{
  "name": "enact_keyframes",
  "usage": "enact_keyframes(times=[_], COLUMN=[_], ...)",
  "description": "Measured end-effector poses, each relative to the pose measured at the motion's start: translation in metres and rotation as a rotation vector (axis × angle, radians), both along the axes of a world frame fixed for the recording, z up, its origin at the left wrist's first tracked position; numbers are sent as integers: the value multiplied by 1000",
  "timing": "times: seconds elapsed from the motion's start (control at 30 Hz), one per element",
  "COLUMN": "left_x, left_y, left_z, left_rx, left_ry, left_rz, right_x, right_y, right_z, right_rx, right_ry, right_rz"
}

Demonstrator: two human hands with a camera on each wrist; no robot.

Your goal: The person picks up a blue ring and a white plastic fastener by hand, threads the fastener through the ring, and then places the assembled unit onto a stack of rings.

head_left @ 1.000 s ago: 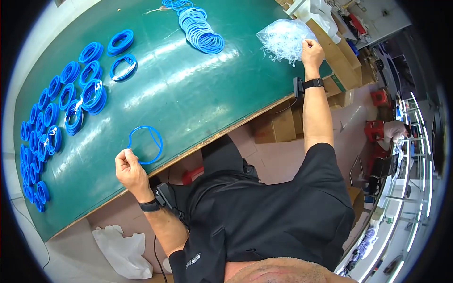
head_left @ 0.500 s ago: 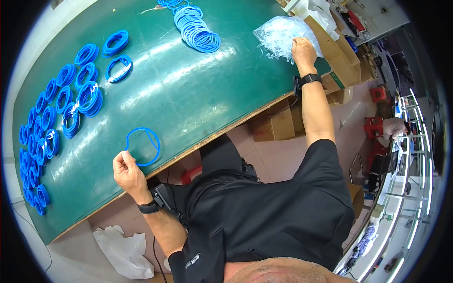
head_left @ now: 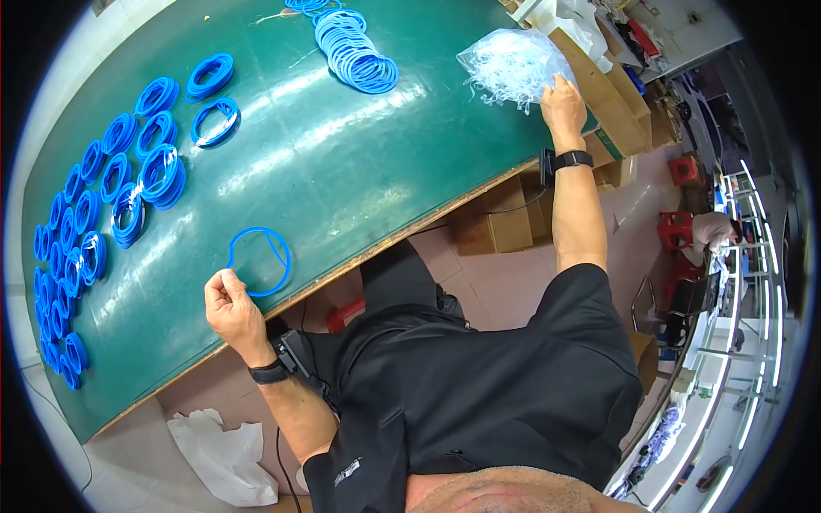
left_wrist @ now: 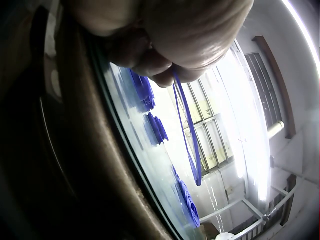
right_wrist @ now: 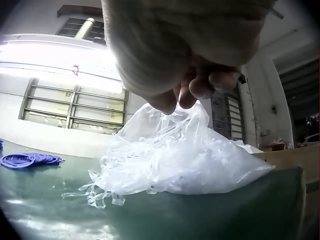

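Note:
In the head view my left hand [head_left: 235,309] pinches a thin blue loop [head_left: 286,256] between thumb and fingers, near the front edge of the green table [head_left: 342,188]. The loop has a strand crossing its inside; in the left wrist view the loop [left_wrist: 187,130] hangs from the fingertips, seen nearly edge-on. At the far right, my right hand [head_left: 564,113] is at the near side of a clear plastic bag [head_left: 517,64] of thin whitish strips. The right wrist view has curled fingertips [right_wrist: 185,97] pinching at strips [right_wrist: 175,122] that rise from the bag's top.
Many bundled blue coils [head_left: 162,175] stand in rows on the table's left. A fanned row of blue loops [head_left: 355,51] lies at the back. Cardboard [head_left: 607,94] borders the right end, and boxes [head_left: 496,227] sit below. Another person [head_left: 714,232] is at the far right.
My right hand reached left over the bag, then drew back right and nearer to me, to the bag's near side. My left hand keeps the blue loop almost in place.

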State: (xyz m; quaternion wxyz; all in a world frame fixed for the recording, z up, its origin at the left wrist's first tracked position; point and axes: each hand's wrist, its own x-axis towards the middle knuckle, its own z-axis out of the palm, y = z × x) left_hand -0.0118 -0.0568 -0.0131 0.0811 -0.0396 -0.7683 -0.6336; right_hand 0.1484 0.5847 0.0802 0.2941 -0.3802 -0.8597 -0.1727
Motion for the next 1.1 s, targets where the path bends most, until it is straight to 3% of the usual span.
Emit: enact_keyframes(times=[0.17,0.3,0.43,0.63,0.87,1.1], left_x=[-2,0,2,6,4,4], left_y=[2,5,9,8,3,2], left_z=[-3,0,1,6,6,3], left_rx=[-8,-20,21,95,152,245], left_ry=[21,24,17,19,-7,-63], left_rz=[1,15,36,12,-19,-4], right_x=[2,-31,-71,-103,-119,-133], right_y=[-23,-95,-220,-367,-413,-413], right_z=[2,5,0,-32,-35,-35], right_rx=[76,-97,-351,-443,-350,-360], right_ry=[131,226,143,7,-201,-180], right_rz=[84,383,880,1566,1738,1703])
